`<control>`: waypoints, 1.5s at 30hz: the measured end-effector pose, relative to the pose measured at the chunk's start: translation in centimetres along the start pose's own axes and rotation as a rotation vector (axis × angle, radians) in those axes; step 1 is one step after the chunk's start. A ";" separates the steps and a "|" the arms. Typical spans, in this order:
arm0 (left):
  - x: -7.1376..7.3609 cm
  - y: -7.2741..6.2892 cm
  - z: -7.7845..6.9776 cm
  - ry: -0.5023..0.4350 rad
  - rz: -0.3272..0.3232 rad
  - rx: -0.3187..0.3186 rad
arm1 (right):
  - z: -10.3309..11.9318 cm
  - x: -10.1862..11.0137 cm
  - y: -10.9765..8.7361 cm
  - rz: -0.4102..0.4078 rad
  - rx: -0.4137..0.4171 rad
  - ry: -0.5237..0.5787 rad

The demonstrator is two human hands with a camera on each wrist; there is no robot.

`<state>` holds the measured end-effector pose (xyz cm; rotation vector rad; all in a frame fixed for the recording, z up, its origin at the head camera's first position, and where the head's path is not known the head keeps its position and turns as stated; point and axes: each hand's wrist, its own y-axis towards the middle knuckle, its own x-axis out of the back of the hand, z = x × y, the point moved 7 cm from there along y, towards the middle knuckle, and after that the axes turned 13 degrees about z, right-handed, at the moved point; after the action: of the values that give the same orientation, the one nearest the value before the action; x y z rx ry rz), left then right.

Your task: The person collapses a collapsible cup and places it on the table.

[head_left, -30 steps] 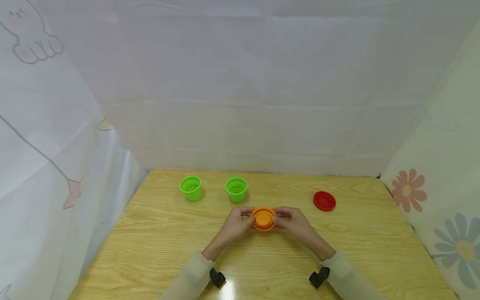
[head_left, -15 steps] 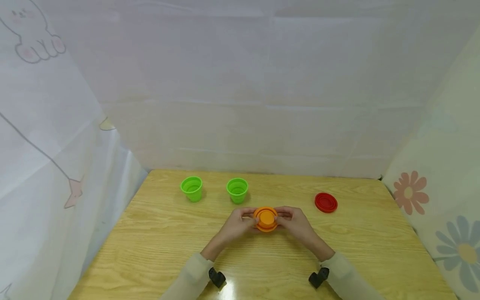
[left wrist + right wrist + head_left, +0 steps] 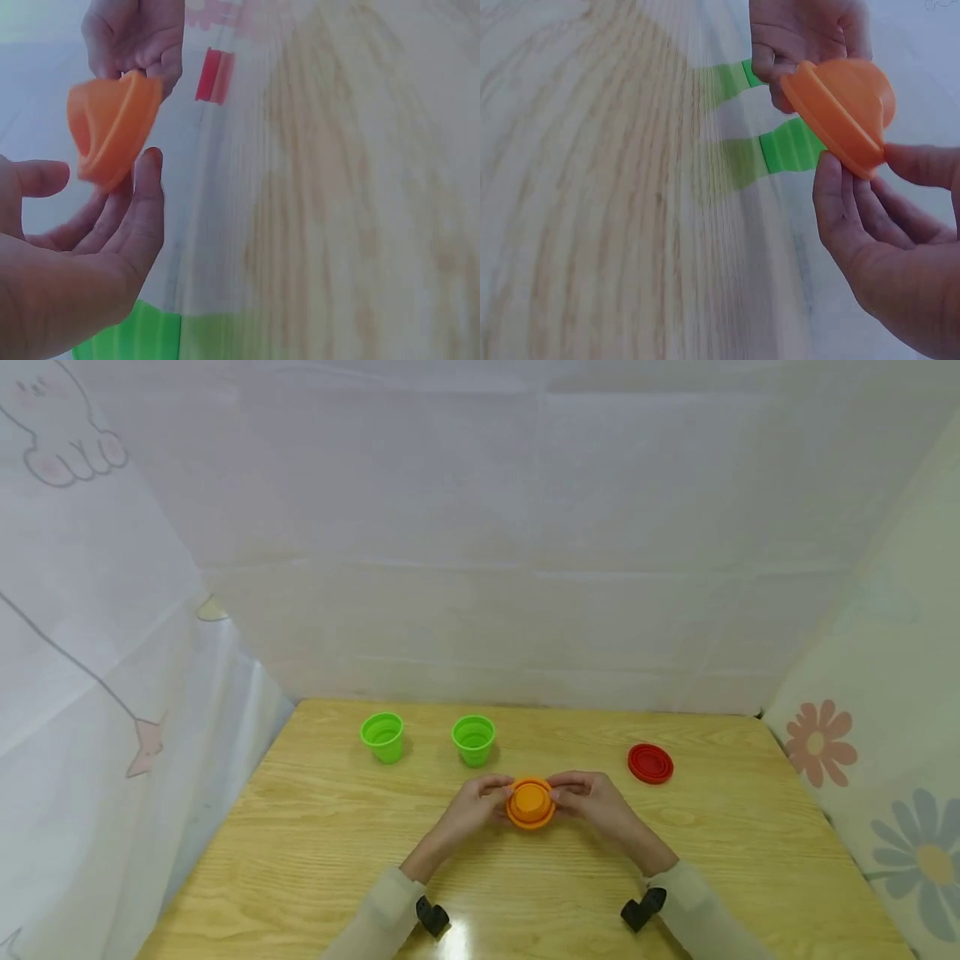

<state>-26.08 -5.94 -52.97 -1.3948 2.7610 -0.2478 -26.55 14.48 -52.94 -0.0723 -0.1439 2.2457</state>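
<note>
Where wooden table (image 3: 528, 885) ends, pale sheets (image 3: 495, 552) rise behind orange cup (image 3: 531, 802).

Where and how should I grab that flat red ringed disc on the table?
Probably best to pinch the red disc by opposite edges of its outer rim, coming from above with the right hand. It lies flat on the table, low and round, so the rim offers the clearest hold. That hand is nearer but pinches the orange cup, so free it first.
</note>
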 end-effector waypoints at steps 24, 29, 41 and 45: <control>0.9 -0.2 0.5 -0.217 -0.028 -0.042 | -0.8 -0.7 0.1 0.015 -0.011 0.165; 0.8 -0.2 0.7 -0.227 0.012 -0.015 | -0.6 -0.9 0.0 0.019 -0.013 0.157; 0.9 0.1 -0.7 -0.023 0.071 0.083 | -0.3 -0.6 0.0 0.096 -0.040 0.033; 0.5 0.0 -0.9 -0.022 0.124 0.099 | -0.5 -0.3 -0.1 0.091 -0.044 0.022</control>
<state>-26.45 -6.25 -52.08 -1.1911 2.7626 -0.3564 -26.27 14.36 -53.45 -0.1296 -0.1818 2.3322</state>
